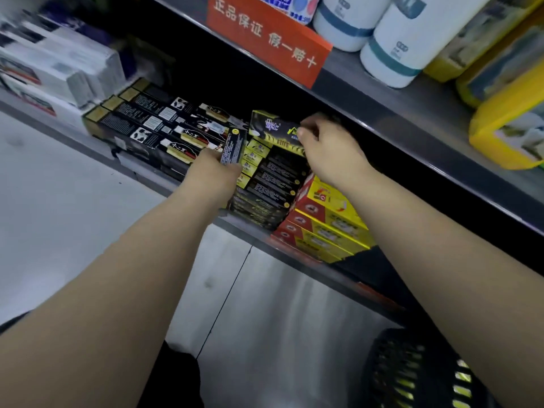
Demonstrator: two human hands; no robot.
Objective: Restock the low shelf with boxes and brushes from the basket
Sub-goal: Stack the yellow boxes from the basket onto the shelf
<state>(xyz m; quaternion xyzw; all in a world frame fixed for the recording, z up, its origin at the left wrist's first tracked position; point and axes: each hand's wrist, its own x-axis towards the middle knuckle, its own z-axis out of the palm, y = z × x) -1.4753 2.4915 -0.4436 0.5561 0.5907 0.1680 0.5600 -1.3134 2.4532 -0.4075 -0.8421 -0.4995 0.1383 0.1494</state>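
Black-and-yellow box (270,126), pinched at its right end by a person's right hand (329,148) with fingers curled over the top edge, sits tilted on top of a stack of matching boxes (265,184) near the middle of the low shelf (253,231), just under the lip of the upper shelf (382,113). The left hand (212,172) grips the lower end of a slim dark box (234,144), held upright between that stack and a row of long black boxes (153,125) lying along the shelf's left stretch. Right of the stack, red-and-yellow boxes (323,225) are piled at the shelf's front edge. A black basket (412,369) stands on the floor below the shelf's right end (its contents cannot be made out beyond glimpses of yellow). Above, an orange sign (265,39) and white canisters (397,48) line the upper shelf's front edge. Both held boxes look like light, stiff printed card. They are likely easy to lift one-handed, but smooth enough to slip and prone to denting at the corners. A hold across the short end or along the two long sides, rather than on a flap, would seem safest when seating each one squarely on its stack.
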